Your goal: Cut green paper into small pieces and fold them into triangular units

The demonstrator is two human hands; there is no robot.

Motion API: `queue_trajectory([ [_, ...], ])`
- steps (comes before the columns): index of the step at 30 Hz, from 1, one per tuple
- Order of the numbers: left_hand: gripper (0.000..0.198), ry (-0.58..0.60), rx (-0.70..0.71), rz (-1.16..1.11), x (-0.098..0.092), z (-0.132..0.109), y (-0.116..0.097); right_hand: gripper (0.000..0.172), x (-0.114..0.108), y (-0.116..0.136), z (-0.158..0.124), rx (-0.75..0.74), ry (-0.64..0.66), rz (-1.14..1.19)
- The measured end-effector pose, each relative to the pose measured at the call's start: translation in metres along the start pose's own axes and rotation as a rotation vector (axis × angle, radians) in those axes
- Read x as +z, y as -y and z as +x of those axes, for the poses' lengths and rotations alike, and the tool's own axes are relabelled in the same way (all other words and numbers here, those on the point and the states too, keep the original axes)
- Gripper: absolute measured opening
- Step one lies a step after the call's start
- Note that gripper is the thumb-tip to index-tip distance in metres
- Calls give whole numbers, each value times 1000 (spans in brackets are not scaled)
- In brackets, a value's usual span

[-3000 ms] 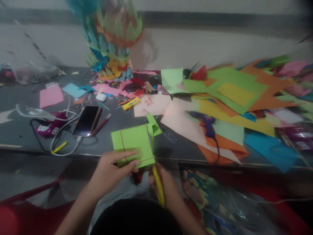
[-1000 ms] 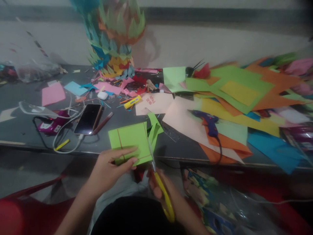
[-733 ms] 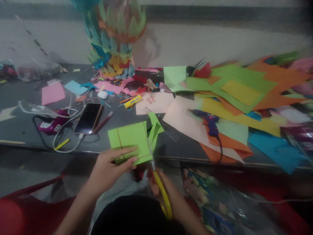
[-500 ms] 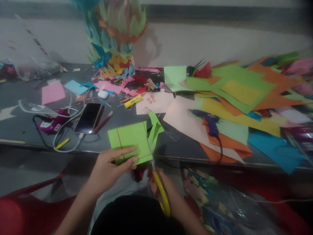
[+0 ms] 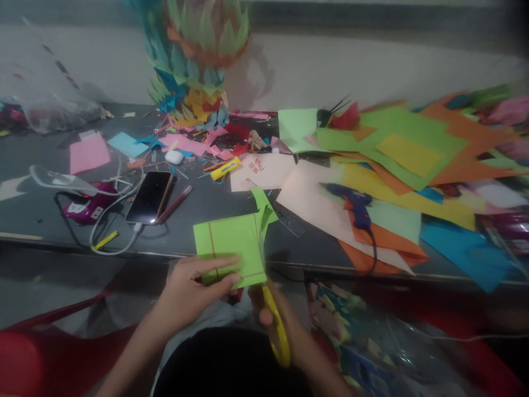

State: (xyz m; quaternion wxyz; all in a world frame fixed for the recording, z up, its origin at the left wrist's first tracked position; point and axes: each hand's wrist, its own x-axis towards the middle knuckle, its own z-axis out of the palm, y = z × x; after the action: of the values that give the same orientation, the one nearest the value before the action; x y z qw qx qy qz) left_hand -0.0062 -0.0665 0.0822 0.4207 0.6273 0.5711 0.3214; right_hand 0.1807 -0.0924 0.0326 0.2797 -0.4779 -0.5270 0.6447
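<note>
Card (image 5: 246,237), green: est. light, thin, semi-stiff, low slip, creases easily; best held flat nr an edge, clear of blade. Loc.: lower ctr of frame, at tabletop's (image 5: 165,242) front edge, btwn hands. L hand (image 5: 192,292) part-closed on its lower-left area, thumb & index on top, underside n/v. R hand (image 5: 291,322) curled round yellow scissors (image 5: 276,322), blade at card's RH edge.

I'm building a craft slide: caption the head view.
Left hand holds green paper while right hand holds yellow-handled scissors at its edge.
</note>
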Motion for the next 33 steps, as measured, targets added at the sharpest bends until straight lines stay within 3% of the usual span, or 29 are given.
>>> queue_trajectory([
  [6, 25, -27, 1, -30, 1, -1, 2, 25, 2, -13, 2, 12, 4, 32],
  [13, 25, -44, -18, -54, 1, -3, 2, 47, 4, -33, 3, 159, -55, 230],
  [18, 26, -43, -12, -42, 1, -4, 2, 35, 6, -27, 4, 122, -60, 149],
  [23, 24, 17, 34, -25, 2, -5, 2, 22, 4, -13, 6, -24, -85, 69],
  [33, 24, 15, 11, -39, 3, -5, 1, 28, 4, -18, 6, 109, -77, 162],
])
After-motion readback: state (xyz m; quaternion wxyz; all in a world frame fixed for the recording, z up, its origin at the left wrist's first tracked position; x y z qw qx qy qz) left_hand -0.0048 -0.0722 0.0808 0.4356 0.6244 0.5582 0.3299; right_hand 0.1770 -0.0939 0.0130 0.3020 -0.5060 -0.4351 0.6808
